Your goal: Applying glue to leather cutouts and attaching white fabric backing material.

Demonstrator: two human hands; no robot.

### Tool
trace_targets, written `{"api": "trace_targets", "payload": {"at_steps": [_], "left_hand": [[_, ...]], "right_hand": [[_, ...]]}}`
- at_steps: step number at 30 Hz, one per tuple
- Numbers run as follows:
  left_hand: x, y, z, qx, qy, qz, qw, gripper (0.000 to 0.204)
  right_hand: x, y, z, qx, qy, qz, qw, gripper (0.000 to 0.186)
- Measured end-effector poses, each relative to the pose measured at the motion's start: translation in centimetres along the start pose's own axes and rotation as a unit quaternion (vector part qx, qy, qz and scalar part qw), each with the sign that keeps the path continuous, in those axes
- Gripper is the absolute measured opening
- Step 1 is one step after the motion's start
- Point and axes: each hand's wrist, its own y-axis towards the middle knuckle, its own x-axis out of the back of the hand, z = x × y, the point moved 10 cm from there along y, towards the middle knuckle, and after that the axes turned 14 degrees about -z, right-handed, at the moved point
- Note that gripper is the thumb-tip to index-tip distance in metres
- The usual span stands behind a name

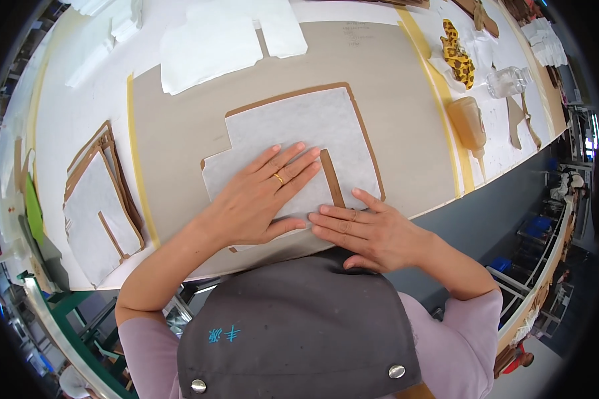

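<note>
A flat brown piece faced with a white sheet (283,123) lies in front of me, its brown border showing along the top and right edges. A narrow slot in the white facing bares a brown strip (333,178). My left hand (259,193), with a ring on one finger, rests flat on the white facing, fingers stretched toward the slot. Close to the near edge, my right hand (363,229) lies with fingers extended over the lower end of the slot. Neither hand grips anything. Part of the piece's near edge is hidden under my hands.
A grey mat (406,113) edged by yellow tape covers the table middle. Similar brown-and-white pieces are stacked (100,213) at left. White sheets (213,46) lie at the far side. At right are an amber squeeze bottle (468,126), a clear jar (506,82) and a spotted cloth (456,56).
</note>
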Motion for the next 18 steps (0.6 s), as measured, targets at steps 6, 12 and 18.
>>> {"api": "trace_targets", "payload": {"at_steps": [6, 12, 18], "left_hand": [[1.0, 0.8, 2.4, 0.083, 0.043, -0.089, 0.992, 0.083], [2.2, 0.4, 3.3, 0.154, 0.133, -0.14, 0.969, 0.081], [-1.0, -0.4, -1.4, 0.044, 0.034, -0.004, 0.998, 0.081]], "right_hand": [[3.2, 5.0, -6.4, -0.094, 0.017, -0.122, 0.988, 0.072], [2.9, 5.3, -10.6, -0.164, -0.155, -0.132, 0.965, 0.075], [1.0, 0.9, -5.7, -0.12, -0.06, -0.033, 0.99, 0.077]]}}
